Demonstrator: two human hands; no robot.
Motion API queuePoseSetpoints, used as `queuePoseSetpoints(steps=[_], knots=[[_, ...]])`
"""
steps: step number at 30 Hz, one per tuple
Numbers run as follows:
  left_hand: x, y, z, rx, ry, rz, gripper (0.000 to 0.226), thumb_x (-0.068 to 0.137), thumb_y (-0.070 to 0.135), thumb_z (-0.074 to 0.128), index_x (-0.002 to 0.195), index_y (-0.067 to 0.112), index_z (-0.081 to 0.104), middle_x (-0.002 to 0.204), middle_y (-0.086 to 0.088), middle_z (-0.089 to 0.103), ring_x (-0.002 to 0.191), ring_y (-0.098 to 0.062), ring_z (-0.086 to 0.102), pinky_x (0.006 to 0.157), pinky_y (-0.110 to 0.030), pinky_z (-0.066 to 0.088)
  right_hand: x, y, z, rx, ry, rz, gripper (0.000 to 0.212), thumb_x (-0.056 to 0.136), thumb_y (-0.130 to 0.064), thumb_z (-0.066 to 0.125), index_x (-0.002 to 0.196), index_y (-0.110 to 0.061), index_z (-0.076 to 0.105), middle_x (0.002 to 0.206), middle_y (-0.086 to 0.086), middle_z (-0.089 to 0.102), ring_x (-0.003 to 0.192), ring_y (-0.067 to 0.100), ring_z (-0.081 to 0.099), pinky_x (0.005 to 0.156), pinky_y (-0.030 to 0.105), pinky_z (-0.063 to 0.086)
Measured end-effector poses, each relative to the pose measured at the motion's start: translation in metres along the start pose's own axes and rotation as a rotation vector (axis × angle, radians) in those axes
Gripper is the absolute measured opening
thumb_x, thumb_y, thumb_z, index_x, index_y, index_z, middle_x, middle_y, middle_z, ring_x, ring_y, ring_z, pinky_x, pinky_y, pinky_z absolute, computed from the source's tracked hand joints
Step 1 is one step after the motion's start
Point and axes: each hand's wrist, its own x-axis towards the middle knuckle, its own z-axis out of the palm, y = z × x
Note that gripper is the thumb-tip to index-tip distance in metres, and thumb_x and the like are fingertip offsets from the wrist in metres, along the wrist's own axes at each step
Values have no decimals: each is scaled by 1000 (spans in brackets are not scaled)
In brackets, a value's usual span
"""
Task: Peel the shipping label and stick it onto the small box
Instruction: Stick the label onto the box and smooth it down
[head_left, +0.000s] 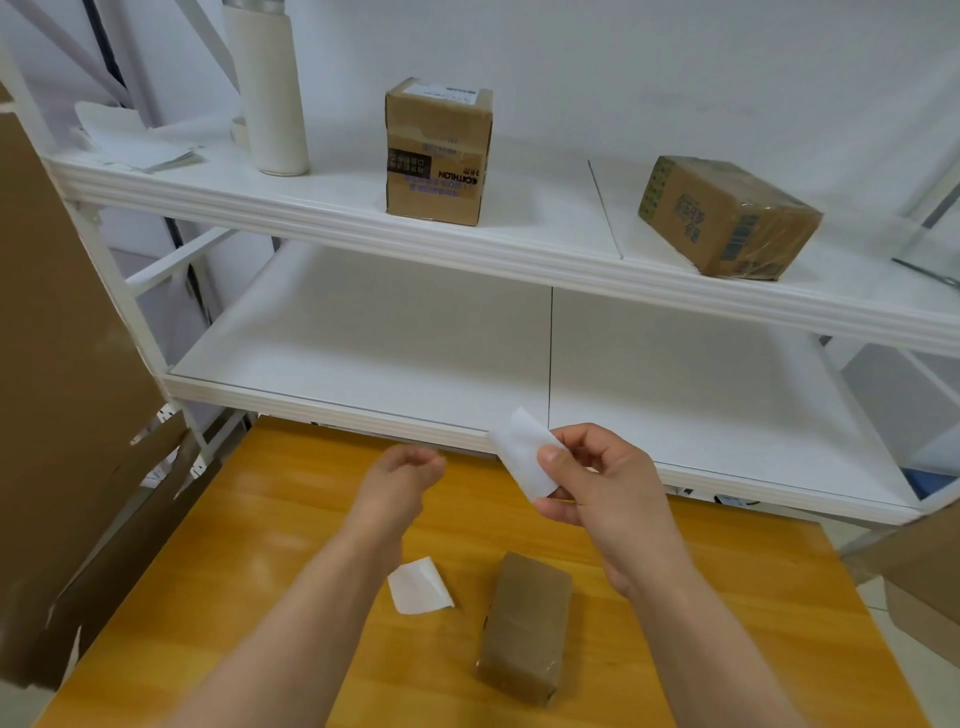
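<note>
— Nearest me, the small box (524, 626) lies on the glossy wooden worktop (270, 519), brown and wrapped in shiny tape.
— And the hands?
— My right hand (602, 488) pinches the thin white shipping label (524, 457), slightly curled. My left hand (400, 478) is blurred; I can't tell its grip. A curled backing sheet (420, 586) lies beside the box.

The wooden table (291, 545) lies mostly bare, open on its left half and far right. Near the middle, a small box (524, 629) and a curled white paper scrap (420, 587) lie just apart, a narrow lane between them. Behind the table the white shelf rack (467, 426) closes off the far edge; its lower shelf looks empty. Brown cardboard (57, 364) crowds the left side, possibly overhanging the table's corner.
</note>
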Motion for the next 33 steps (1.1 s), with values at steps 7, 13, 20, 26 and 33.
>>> queuePoseSetpoints(steps=[7,13,20,26,33], knots=[[-40,57,5,56,-244,191,13,94,19,62,91,25,73,86,13,67,93,-12,55,79,-32,36,-7,-2,1,-499,-3,-272,7,93,-31,64,93,-37,68,99,-15,61,86,9,65,80,32,56],[-48,57,5,181,-228,194,17,95,12,61,99,19,76,89,10,67,81,-7,53,68,-24,35,-11,1,-2,-700,26,-485,14,95,-32,61,105,-37,69,95,-15,57,85,1,55,67,15,42],[-44,53,5,178,-248,121,34,92,1,60,103,29,75,104,6,71,94,-14,57,76,-31,41,-11,6,-2,-751,33,-626,15,95,-27,62,103,-34,72,98,-17,55,83,3,57,67,28,53],[-40,52,5,88,-279,58,40,87,-7,62,110,23,74,99,5,68,90,-17,58,74,-33,46,-13,6,-2,-840,24,-716,15,94,-24,64,104,-30,73,100,-13,56,82,6,59,59,30,56],[-43,51,3,50,-326,124,59,82,-9,70,130,24,61,114,6,72,91,-20,63,74,-32,50,-13,7,-2,-913,-23,-747,18,91,-32,65,107,-32,73,100,-13,54,83,6,57,60,25,54]])
